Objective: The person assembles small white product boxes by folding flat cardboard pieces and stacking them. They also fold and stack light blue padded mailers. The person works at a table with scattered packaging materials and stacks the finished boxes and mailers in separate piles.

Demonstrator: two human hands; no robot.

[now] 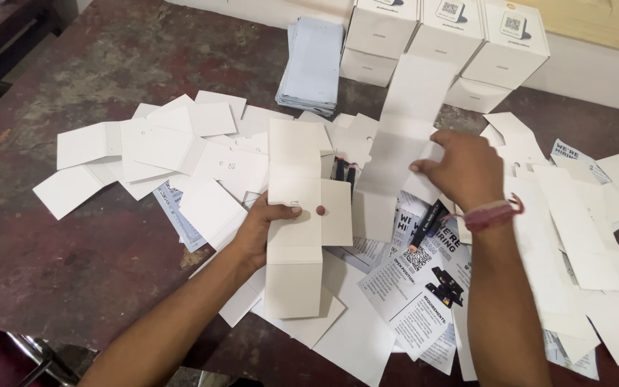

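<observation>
Out on the far left, loose white card sheets point(120, 154) lie scattered flat over the worn dark red table point(51, 251), overlapping each other. Moving in, the left hand point(259, 231) comes up from the bottom edge and is closed on a folded white card blank point(295, 215): thumb on top, fingers tucked under its left side, pinching it near the middle. That blank is a long strip of panels with a side flap sticking out to the right, and its long axis runs away from the person, from near the body up toward the far wall; a small round hole shows on the flap. The left hand is plainly the nearer one to it, in fact the only one on it. Behind, a neat stack of pale blue-grey sheets point(313, 64) sits at the far side of the table. Just right of centre, a second long white card strip point(402, 136) stretches the same way, toward the white boxes point(445, 36) stacked by the wall. The right hand point(463, 168), a pink band point(492, 213) at the wrist, has its fingers curled onto the right edge of that strip; whether it truly pinches or only presses, I cannot tell. Below it lie a dark marker pen point(424, 226) and printed leaflets point(417, 287), and further right more white sheets point(582, 236) spill toward the table's edge.
</observation>
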